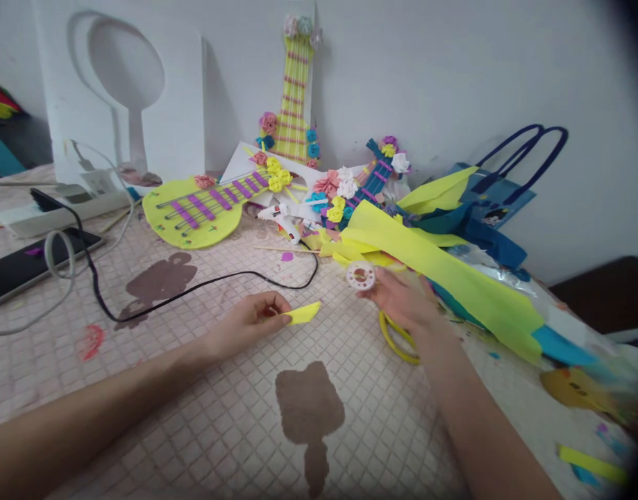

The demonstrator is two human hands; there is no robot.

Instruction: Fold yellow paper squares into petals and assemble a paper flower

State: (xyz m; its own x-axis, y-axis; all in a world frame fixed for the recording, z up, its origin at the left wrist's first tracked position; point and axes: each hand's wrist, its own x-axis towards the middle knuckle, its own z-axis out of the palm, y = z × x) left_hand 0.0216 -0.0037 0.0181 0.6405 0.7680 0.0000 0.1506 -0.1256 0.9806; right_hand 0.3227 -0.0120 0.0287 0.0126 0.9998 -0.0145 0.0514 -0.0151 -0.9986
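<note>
My left hand (264,316) pinches a small folded piece of yellow paper (304,314) between thumb and fingers, just above the table. To its right, my right hand (402,295) grips a white plastic spool (360,276) with a ring of holes in its face, held by the edge. Below my right wrist lies a yellow loop (394,340), partly hidden by the arm; it looks like a scissors handle, but I cannot tell. A white glue gun (282,221) rests behind the hands, with its black cord (235,274) running left.
Paper guitars stand and lie at the back, one yellow (194,215) and one blue (373,180), among paper flowers. Yellow crepe paper (443,271) and a blue bag (500,194) fill the right. A power strip (63,208) and phone (37,260) lie left.
</note>
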